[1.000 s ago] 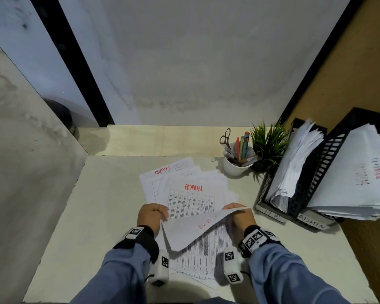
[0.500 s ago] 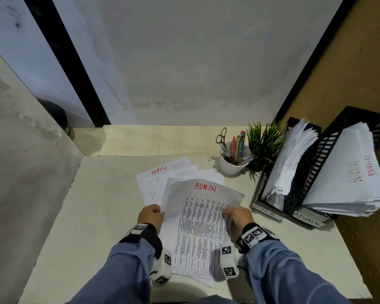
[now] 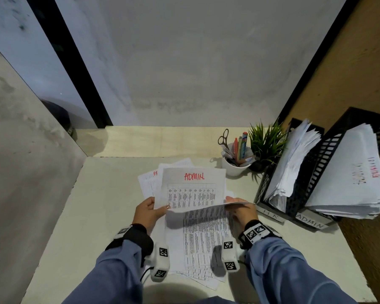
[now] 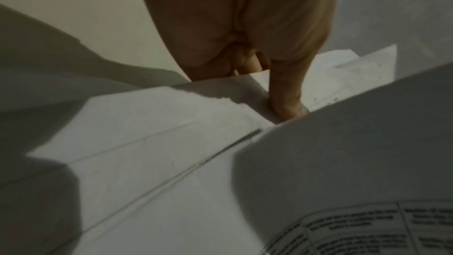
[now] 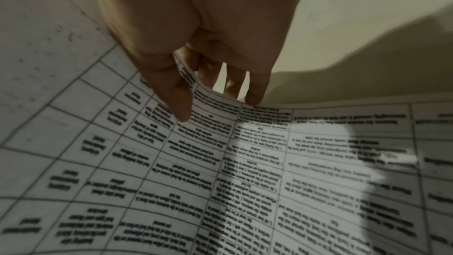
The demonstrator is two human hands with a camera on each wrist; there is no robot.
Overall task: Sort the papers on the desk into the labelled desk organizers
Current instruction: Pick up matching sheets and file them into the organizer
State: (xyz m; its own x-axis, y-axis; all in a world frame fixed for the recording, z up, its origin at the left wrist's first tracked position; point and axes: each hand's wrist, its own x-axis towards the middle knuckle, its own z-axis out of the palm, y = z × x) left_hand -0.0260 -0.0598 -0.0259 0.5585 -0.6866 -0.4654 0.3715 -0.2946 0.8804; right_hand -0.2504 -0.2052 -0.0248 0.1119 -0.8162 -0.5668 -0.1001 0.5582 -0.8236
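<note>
A loose pile of printed sheets [image 3: 198,255] lies on the desk in front of me. A sheet marked ADMIN in red [image 3: 193,187] shows at its far end. My left hand [image 3: 160,208] grips that sheet's left edge, with the thumb [image 4: 286,104] on top and the fingers curled under. My right hand [image 3: 235,202] pinches the far edge of a printed table sheet [image 5: 245,162] and holds it lifted and curled toward me. At the right stand two black mesh organizers, both stuffed with papers, labelled HR [image 3: 270,212] and ADMIN [image 3: 309,223].
A white cup [image 3: 235,167] with scissors and pens and a small green plant [image 3: 266,141] stand behind the pile, next to the HR organizer. Another sheet with red writing [image 3: 148,183] pokes out at the pile's left. Bare desk [image 3: 97,216] stretches to the left.
One second ago a sheet was curled back over my hands. Half a second ago the ADMIN sheet lay flat between them. Now my right hand holds a printed sheet's far edge lifted.
</note>
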